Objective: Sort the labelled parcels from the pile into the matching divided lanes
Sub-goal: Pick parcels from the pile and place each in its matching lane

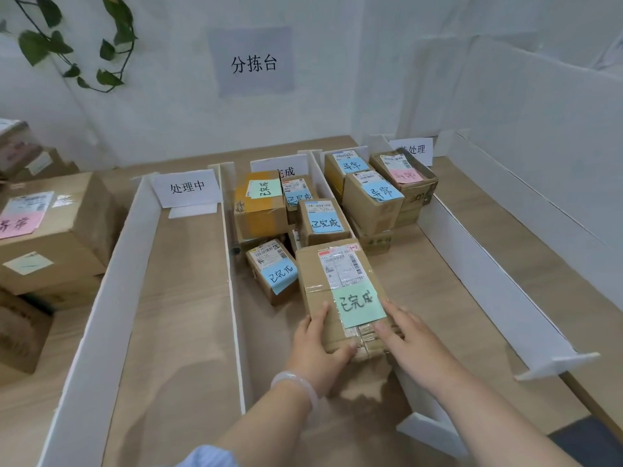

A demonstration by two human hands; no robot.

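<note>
Parcel: a brown cardboard parcel (338, 291) with a printed shipping label is held at the near end of the middle lane (269, 332), over the line of the white divider (325, 187) on that lane's right side; whether it rests on anything cannot be told.
Note: a green note (359, 305) handwritten 已完成 is stuck on the parcel's top.
Left hand: the left hand (320, 348) is wrapped round the near left corner, thumb on top and fingers curled over the near edge; a pale bracelet (296, 382) is worn on the wrist.
Right hand: the right hand (416, 345) is laid flat on the near right of the top, fingers fairly straight.
Middle lane: several small boxes (323, 222) with blue or green 已完成 notes are gathered at the far end.
Right lane: stacked boxes (372, 203) with blue and pink notes are seen.
Left lane: a card (186, 187) reading 处理中 is stood at the far end.
Pile: larger boxes (50, 230) are stacked outside the lanes on the left.
</note>
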